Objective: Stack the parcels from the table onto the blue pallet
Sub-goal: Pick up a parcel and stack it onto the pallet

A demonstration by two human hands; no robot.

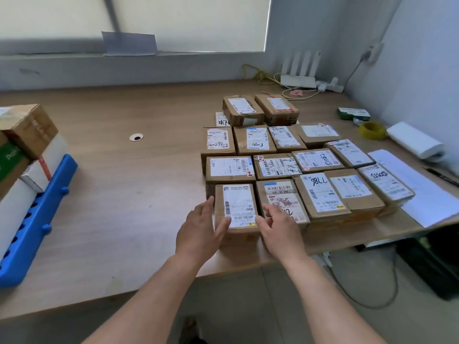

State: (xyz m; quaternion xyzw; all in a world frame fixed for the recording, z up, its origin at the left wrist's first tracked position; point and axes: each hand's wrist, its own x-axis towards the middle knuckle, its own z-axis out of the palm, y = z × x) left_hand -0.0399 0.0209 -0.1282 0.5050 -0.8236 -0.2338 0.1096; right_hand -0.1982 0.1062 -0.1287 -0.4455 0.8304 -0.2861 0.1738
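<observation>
Several brown cardboard parcels with white labels lie in rows on the right half of the wooden table. The nearest one, a front-left parcel, sits between my two hands. My left hand lies against its left side with straight fingers, thumb on its top front corner. My right hand touches its right front corner, fingers relaxed over the neighbouring parcel. The blue pallet stands at the table's left edge with a few stacked parcels on it.
A white router with cables stands at the back right. A yellow tape roll, a green box, a white bundle and paper sheets lie along the right edge. A cable hole is mid-table.
</observation>
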